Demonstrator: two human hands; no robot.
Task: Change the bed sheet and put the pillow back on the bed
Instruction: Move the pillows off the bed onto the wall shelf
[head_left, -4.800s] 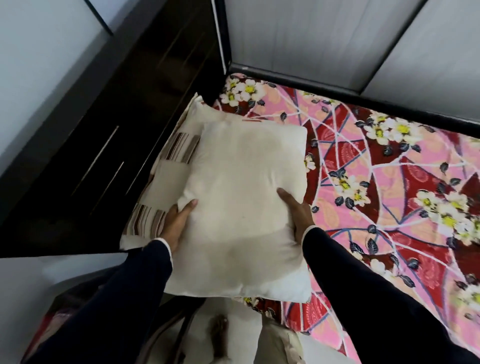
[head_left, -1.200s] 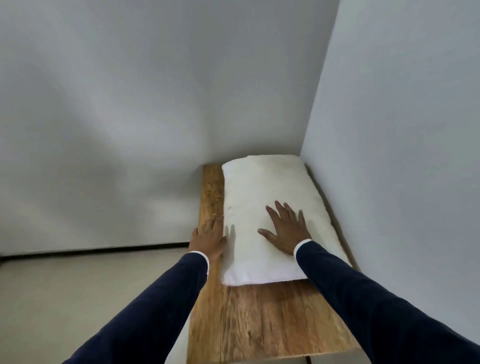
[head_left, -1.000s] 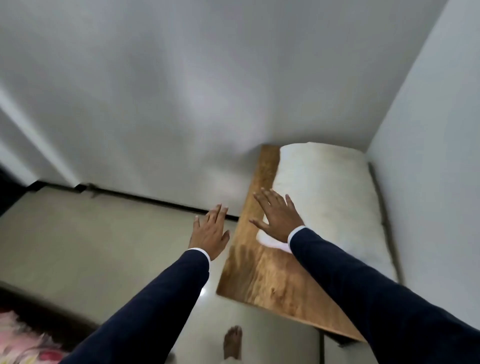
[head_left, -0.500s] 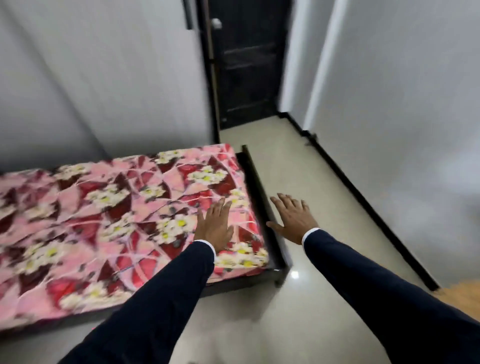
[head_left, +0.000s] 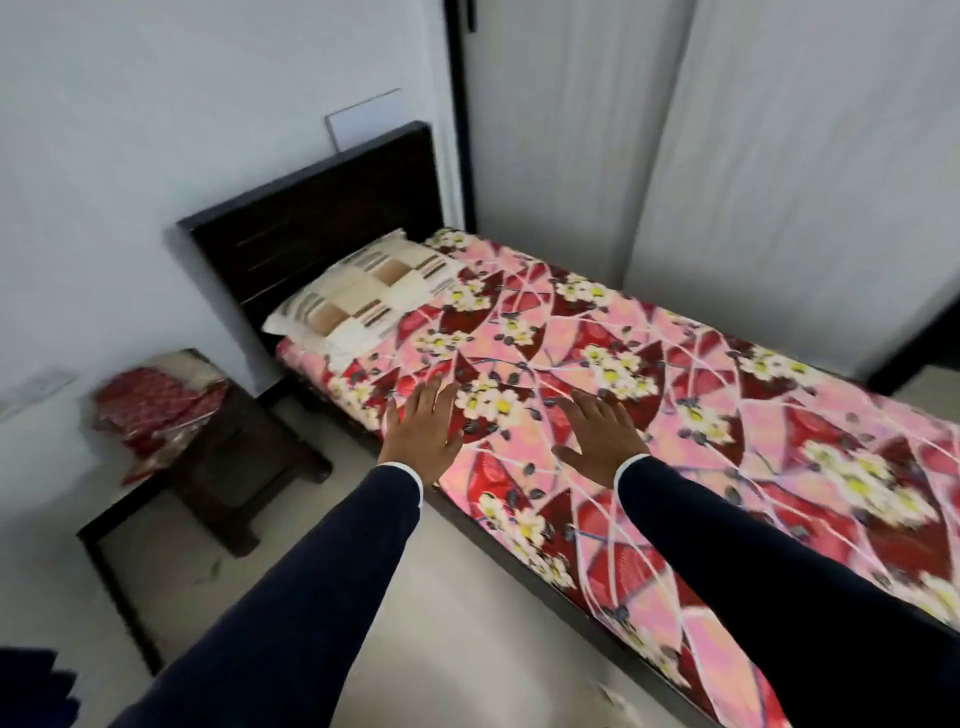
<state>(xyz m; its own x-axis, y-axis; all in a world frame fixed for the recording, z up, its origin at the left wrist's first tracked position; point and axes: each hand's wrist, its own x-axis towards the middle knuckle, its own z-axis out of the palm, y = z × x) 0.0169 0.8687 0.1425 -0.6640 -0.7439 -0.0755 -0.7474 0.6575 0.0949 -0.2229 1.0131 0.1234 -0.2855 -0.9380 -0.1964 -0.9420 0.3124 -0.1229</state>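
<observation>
Floral bed sheet (head_left: 597, 364) replaces the wooden shelf beneath both hands.

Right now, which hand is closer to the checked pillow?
Left. The left hand hovers below the checked pillow, by the bed's near edge; the right hand is farther along the sheet.
</observation>
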